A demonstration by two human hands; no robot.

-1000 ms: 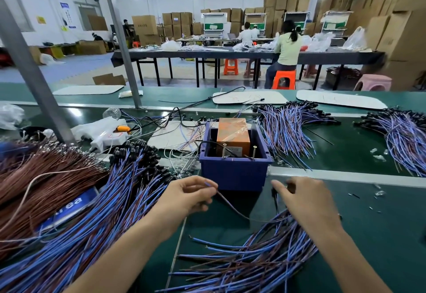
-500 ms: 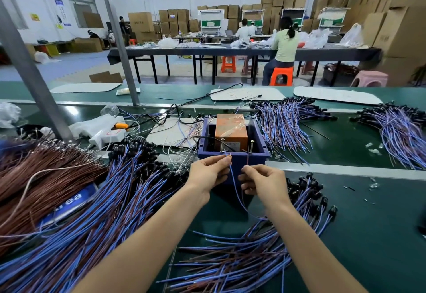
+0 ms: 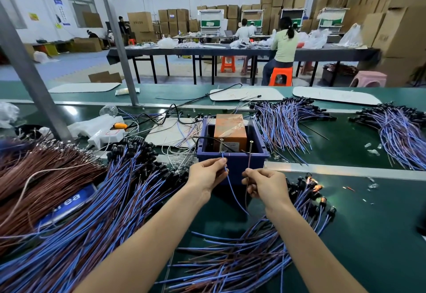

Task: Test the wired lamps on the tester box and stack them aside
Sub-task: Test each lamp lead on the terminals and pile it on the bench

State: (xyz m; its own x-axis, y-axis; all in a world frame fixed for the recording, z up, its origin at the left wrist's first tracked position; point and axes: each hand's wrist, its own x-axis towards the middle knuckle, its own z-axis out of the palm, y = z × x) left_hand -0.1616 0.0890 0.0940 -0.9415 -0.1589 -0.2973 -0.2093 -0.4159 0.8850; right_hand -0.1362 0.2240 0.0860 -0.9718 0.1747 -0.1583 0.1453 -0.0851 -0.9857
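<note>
nearest lies the heap of wired lamps point(image 3: 242, 258), wire ends fanned toward the person for easy picking. above it the left hand point(image 3: 207, 174) pinches a blue lead point(image 3: 229, 186) and the right hand point(image 3: 265, 186) pinches a brown lead point(image 3: 247, 178), held apart so that each tip reaches its own one of the metal posts point(image 3: 221, 146) at the front of the tester box point(image 3: 232, 162); far bundles point(image 3: 283, 122) are probably tested stock. half a second ago the hands sat closer together and nothing shone, while now a lamp head point(image 3: 311, 181) beside the right hand glows orange.

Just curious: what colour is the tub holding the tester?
Dark blue; the tub shows best in the head view.
</note>
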